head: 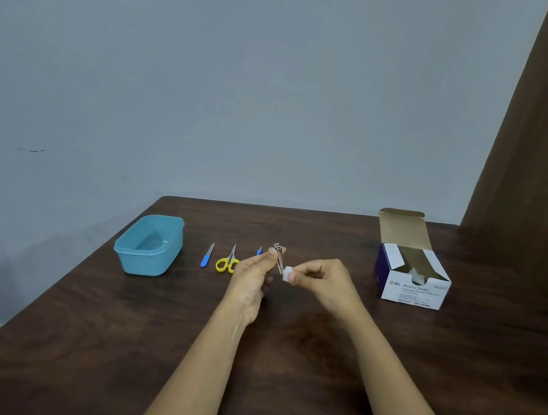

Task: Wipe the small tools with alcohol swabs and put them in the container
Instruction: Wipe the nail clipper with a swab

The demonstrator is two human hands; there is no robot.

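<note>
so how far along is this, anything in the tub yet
Early. Done: the swab box is open; the blue container looks empty. In hand: the left hand holds the nail clipper, the right hand pinches a swab against it. Left: the blue-handled file, yellow scissors and a small blue tool partly behind the left hand lie on the table, outside the container.

A plain room, likely a home, is showing here, its dark wooden table (111,342) sitting against a bare blue-grey wall (246,83).
</note>
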